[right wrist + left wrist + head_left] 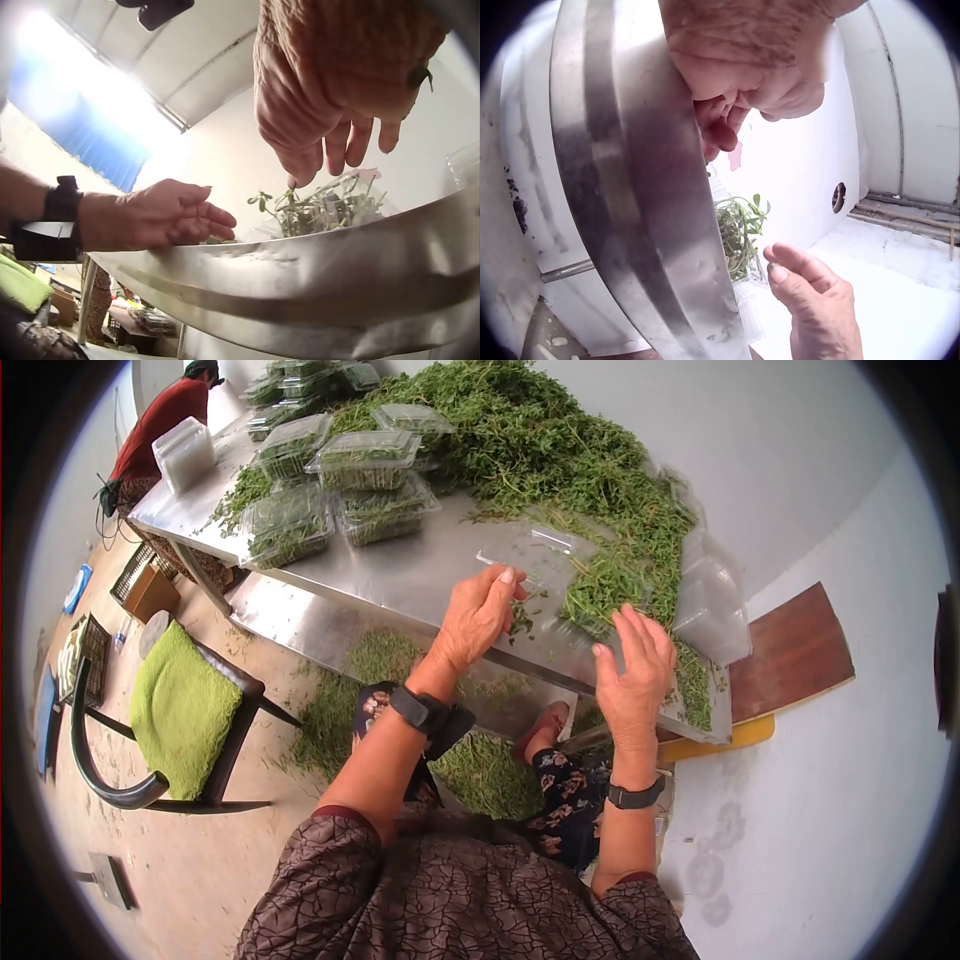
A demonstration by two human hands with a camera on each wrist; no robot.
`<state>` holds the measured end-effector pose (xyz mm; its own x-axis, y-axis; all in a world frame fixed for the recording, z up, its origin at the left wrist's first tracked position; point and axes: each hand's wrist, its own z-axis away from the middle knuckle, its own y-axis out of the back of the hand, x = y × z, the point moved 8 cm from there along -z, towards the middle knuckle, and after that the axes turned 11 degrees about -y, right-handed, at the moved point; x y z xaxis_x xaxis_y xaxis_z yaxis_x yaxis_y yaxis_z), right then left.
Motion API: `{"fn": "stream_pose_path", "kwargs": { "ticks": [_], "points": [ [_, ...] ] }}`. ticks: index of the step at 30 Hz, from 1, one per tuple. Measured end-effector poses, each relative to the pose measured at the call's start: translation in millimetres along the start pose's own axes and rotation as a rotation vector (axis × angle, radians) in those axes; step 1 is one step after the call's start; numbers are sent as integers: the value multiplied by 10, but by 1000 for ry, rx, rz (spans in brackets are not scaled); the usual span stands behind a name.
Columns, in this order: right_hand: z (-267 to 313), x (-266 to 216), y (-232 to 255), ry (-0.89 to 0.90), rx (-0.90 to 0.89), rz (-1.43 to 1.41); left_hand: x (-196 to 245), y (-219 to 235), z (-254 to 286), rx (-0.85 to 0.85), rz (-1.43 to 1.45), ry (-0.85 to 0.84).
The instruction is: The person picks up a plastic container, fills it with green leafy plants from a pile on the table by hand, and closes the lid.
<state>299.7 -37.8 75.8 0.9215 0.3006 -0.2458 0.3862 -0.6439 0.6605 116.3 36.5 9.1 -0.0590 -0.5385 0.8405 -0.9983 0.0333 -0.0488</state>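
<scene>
In the head view, cut green sprigs lie at the near part of the metal table, beside a clear plastic lid. The left hand is over the table's front edge, left of these sprigs, its fingers loosely bent; small leaves show beside its fingertips. The right wrist view shows that left hand with nothing visibly gripped. Just right of the sprigs, the right hand is raised with fingers extended and thumb apart. Its fingers point down above the sprigs in the right wrist view.
A large heap of greens covers the back. Filled clear boxes are stacked at the left, and empty clear containers at the right. A person in red is at the far left. A chair with a green cover stands left.
</scene>
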Motion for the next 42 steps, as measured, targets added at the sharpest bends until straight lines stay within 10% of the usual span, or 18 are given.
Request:
{"fn": "stream_pose_path", "kwargs": {
  "ticks": [5, 42],
  "points": [
    [-53, -246, -51, 77, 16, -71, 204, 127, -9, 173, -337, -331],
    [-547, 55, -418, -77, -138, -26, 118, 89, -35, 138, -374, -290]
  ]
}}
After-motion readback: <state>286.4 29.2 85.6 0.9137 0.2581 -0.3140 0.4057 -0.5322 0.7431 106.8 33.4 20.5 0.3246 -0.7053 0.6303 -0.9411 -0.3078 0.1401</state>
